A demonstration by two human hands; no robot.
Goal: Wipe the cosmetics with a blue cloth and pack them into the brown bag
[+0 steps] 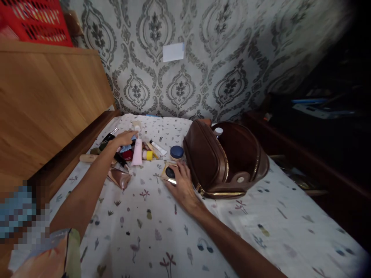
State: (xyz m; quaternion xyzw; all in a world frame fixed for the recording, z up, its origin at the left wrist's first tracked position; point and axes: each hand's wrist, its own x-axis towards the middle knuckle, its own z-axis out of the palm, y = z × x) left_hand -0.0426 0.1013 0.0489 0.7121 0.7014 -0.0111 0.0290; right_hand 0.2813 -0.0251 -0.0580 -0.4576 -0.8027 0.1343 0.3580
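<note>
My left hand (125,138) is stretched over a pile of cosmetics, its forefinger extended beside a small blue item (133,137); the other fingers are partly hidden. My right hand (183,186) closes round a small yellowish, square-based container with a round black top (170,172), low over the sheet. Nearby lie a pink squeeze tube (137,152), a yellow-capped bottle (148,155), a white tube with a black cap (158,147) and a round jar with a dark blue lid (176,152). A brown toiletry bag (207,154) stands unzipped beside my right hand, a white-capped bottle (218,133) inside.
A rose-brown pouch-like item (119,177) and a pale rod-shaped item (88,158) lie near my left forearm. The patterned sheet (150,231) covers the bed. A wooden cabinet (52,85) with a red basket (37,23) borders the left; patterned wall behind.
</note>
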